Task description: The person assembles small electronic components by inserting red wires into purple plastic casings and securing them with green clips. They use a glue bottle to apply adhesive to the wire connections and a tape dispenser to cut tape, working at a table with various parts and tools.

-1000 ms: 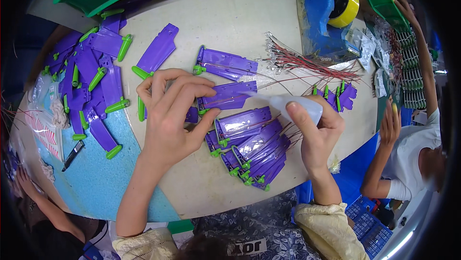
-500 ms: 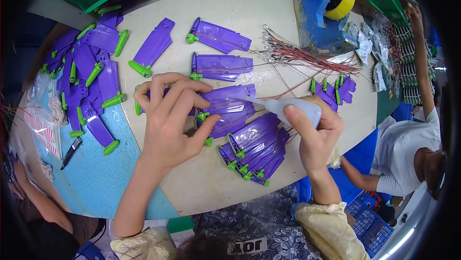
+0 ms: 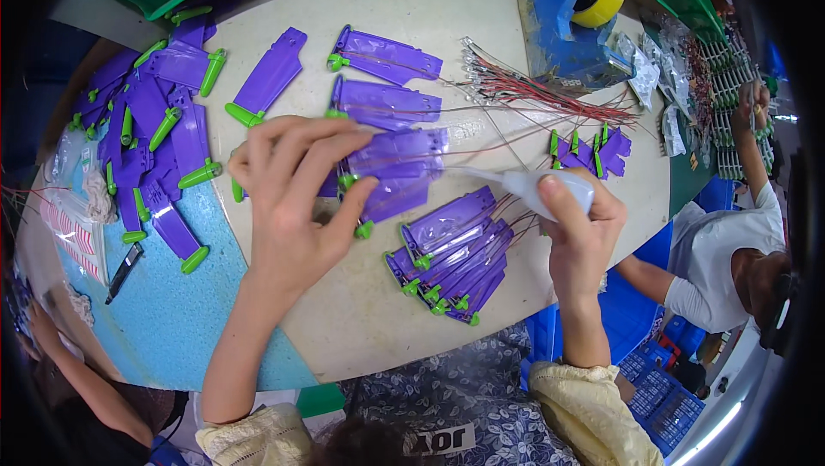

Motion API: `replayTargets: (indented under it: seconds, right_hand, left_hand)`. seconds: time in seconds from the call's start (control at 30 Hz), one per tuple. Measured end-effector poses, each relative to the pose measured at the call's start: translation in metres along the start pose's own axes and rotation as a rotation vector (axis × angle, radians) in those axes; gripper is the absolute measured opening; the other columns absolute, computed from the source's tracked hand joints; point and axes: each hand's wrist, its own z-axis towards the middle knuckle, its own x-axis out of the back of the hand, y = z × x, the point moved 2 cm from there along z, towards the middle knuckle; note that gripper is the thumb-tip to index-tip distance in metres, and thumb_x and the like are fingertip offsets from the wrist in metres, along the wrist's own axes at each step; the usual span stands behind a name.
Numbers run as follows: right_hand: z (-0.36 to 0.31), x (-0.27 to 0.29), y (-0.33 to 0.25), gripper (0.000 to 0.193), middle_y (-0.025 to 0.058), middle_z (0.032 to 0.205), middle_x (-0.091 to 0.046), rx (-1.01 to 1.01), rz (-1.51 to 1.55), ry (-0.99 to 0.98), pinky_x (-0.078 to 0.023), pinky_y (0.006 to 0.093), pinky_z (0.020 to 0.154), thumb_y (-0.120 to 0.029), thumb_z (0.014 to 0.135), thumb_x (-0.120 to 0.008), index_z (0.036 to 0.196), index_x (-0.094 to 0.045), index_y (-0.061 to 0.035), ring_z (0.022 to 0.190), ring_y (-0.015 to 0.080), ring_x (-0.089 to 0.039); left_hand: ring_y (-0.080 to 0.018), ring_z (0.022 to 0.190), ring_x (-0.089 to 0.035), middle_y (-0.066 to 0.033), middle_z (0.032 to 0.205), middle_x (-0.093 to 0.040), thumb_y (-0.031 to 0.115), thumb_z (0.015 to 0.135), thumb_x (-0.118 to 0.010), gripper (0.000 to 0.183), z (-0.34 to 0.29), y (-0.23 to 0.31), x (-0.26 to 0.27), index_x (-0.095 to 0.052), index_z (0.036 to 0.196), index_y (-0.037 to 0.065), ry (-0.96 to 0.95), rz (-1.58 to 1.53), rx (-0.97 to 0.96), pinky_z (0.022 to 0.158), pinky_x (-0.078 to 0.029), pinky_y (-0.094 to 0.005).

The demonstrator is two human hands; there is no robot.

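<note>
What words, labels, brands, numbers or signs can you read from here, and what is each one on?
Dark floral garment: bold letters on a white patch; legible, but I don't copy printed words.
Red-and-white striped packet: stripes clear; any lettering too small to read.
Bottle in the right hand: no lettering visible.
Purple pieces: no readable marks.
Nothing else is readable.

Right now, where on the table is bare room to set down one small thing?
Bare: the blue mat between the black tool and left forearm, and the tabletop between that forearm and the fanned purple pieces. Crowded: the far-left purple pile, the red wire bundle.
</note>
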Motion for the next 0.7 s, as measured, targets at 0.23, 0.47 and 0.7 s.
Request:
replayTargets:
  seconds: [0.23, 0.47, 0.7]
  right_hand:
    - [-0.008, -0.008, 0.000, 0.015, -0.0010, 0.072, -0.067, 0.058, 0.096, -0.049, -0.038, 0.0193, 0.055, -0.014, 0.088, -0.078, 0.087, -0.073, 0.0009, 0.061, 0.0019, -0.053]
    - [-0.001, -0.034, 0.010, 0.016, 0.0000, 0.073, -0.069, 0.290, -0.277, -0.134, -0.040, 0.0200, 0.052, -0.011, 0.087, -0.080, 0.090, -0.073, 0.0030, 0.062, 0.0028, -0.057]
    - [-0.010, -0.017, 0.004, 0.017, 0.0011, 0.073, -0.069, 0.208, -0.219, -0.127, -0.042, 0.0208, 0.053, -0.012, 0.086, -0.081, 0.089, -0.073, 0.0032, 0.061, 0.0039, -0.057]
  left_hand:
    - [-0.0249, 0.107, -0.055, 0.0029, 0.112, -0.070, 0.017, 0.069, -0.084, 0.017, -0.022, 0.023, 0.006, -0.075, 0.084, 0.017, -0.047, 0.256, -0.049, 0.099, -0.027, -0.0459]
    - [-0.0253, 0.107, -0.056, -0.0008, 0.110, -0.071, 0.007, 0.068, -0.083, 0.038, -0.016, 0.012, -0.004, -0.064, 0.101, 0.009, -0.025, -0.130, 0.095, 0.094, -0.027, -0.0440]
    - [-0.0258, 0.106, -0.056, -0.0016, 0.112, -0.071, 0.003, 0.067, -0.083, 0.041, -0.016, 0.009, -0.008, -0.063, 0.103, 0.008, -0.020, -0.157, 0.101, 0.095, -0.028, -0.0432]
